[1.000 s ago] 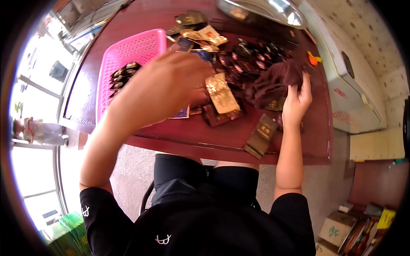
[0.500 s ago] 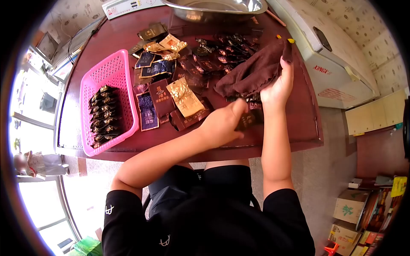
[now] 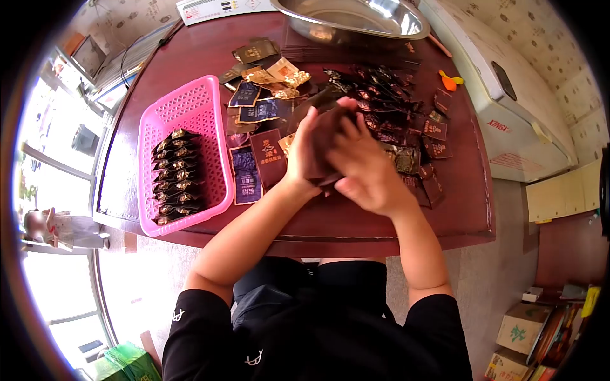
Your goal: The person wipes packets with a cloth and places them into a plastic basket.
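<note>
A dark brown cloth (image 3: 322, 149) is bunched up between my two hands above the table's front half. My left hand (image 3: 300, 157) is closed around the cloth's left side, thumb up. My right hand (image 3: 372, 174) lies over the cloth from the right, its fingers smeared by motion. Below and behind the hands are a dark red box (image 3: 268, 155), a purple packet (image 3: 246, 174) and part of a gold packet, mostly covered by my left hand. Right of my right hand lie several small dark packets (image 3: 435, 130) and a dark gold-toned packet (image 3: 405, 159).
A pink basket (image 3: 147, 184) with a row of black packets (image 3: 180, 165) stands at left. Gold and blue packets (image 3: 260, 109) lie behind it. A steel basin (image 3: 311, 28) and white appliance (image 3: 219, 9) sit at the back. A white freezer (image 3: 508, 127) flanks the table's right side.
The cloth, draped over my right hand at the right, is now bunched between both hands nearer the middle. My left hand has taken hold of it. The view has shifted slightly.
</note>
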Demonstrator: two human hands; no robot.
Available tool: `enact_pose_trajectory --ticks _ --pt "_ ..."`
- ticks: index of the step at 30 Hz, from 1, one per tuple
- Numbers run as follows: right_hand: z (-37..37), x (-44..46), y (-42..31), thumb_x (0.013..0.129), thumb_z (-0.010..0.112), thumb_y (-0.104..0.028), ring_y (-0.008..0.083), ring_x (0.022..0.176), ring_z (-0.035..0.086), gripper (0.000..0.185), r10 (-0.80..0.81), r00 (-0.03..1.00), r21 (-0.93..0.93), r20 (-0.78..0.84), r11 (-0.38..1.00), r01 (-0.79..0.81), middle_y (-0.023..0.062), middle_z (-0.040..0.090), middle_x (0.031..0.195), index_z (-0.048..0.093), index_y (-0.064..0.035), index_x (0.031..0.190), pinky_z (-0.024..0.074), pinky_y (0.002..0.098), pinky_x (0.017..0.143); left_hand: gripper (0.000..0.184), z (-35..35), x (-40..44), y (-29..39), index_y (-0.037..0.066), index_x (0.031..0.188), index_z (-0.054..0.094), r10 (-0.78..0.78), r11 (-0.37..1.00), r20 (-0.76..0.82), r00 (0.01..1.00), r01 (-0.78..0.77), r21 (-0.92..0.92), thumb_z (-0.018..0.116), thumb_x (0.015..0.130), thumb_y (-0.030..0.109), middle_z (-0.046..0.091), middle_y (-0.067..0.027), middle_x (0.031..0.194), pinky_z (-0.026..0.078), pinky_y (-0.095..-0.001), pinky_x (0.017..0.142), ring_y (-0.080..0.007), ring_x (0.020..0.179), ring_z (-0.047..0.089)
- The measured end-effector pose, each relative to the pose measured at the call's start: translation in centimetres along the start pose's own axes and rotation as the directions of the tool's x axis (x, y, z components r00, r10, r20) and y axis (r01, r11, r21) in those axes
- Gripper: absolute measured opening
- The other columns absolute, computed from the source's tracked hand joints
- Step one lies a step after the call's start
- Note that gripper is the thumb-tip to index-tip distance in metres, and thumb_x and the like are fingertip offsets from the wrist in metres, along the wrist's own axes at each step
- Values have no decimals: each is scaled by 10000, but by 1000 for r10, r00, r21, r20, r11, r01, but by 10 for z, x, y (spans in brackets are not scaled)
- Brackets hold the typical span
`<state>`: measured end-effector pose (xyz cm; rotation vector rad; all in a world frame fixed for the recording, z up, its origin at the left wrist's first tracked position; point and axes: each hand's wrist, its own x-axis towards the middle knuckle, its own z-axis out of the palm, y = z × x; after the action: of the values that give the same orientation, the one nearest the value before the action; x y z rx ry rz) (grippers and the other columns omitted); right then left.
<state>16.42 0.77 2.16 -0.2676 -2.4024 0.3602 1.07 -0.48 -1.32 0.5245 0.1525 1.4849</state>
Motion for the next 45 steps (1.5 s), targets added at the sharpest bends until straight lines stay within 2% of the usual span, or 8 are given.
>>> enact_pose_trajectory --ticks 11,12,15,21,25,32,42,45 --pt "31 -7 25 982 430 -451 479 1367 297 626 269 919 -333 -289 872 -359 293 364 1440 386 -10 1424 220 614 1096 593 24 -22 -25 54 1495 256 34 868 -228 973 84 490 245 1052 449 371 -92 1493 315 -338 1132 -185 1350 396" --pt "30 -7 28 995 420 -430 486 1372 286 623 313 871 -276 -379 860 -429 309 352 1442 360 11 1431 220 616 1094 567 20 -19 -25 42 1342 475 -25 868 -168 986 105 485 234 1053 466 568 -87 1245 428 -299 975 -142 1120 543" --pt "21 -9 37 1017 428 -247 453 1371 321 563 472 730 -38 -494 827 -561 318 316 1472 276 101 1432 292 443 1112 538 32 -33 -32 79 747 504 -44 607 -224 974 204 768 285 1058 459 347 84 703 280 -240 590 -36 669 291" --pt "-3 -15 56 955 571 -150 252 1124 614 406 565 563 281 -603 811 -513 175 647 1210 526 4 1329 446 324 956 428 4 -23 -19 73 1062 628 -130 752 -248 960 258 607 369 1043 414 637 -21 908 502 -266 743 -92 854 593" --pt "-21 -14 43 976 522 -65 111 961 586 200 596 516 491 -615 801 -341 44 664 1034 617 28 1126 452 260 890 799 35 -13 7 56 1282 559 -61 875 -318 946 204 439 178 964 682 638 -69 979 549 -314 765 -156 837 624" --pt "0 14 -5 656 683 69 249 805 590 323 -65 966 -100 -250 994 41 64 587 886 688 -73 946 488 333 682 921 14 -8 2 79 1316 522 40 837 -217 975 85 540 77 894 767 637 -94 1116 531 -368 856 -216 972 627" --pt "16 10 2 608 709 54 255 816 598 399 -54 911 -87 -410 996 19 68 614 920 707 -77 985 504 356 683 889 27 -18 2 69 1244 547 -168 855 -281 945 282 436 126 899 772 628 -86 1088 510 -303 866 -180 1004 613" --pt "13 3 10 644 697 97 266 827 581 380 160 855 -95 -494 967 -236 80 575 929 676 -60 990 491 364 703 867 3 -16 -7 49 1204 558 -172 410 -238 956 289 865 58 937 705 629 -69 1034 475 -253 826 -143 957 592"
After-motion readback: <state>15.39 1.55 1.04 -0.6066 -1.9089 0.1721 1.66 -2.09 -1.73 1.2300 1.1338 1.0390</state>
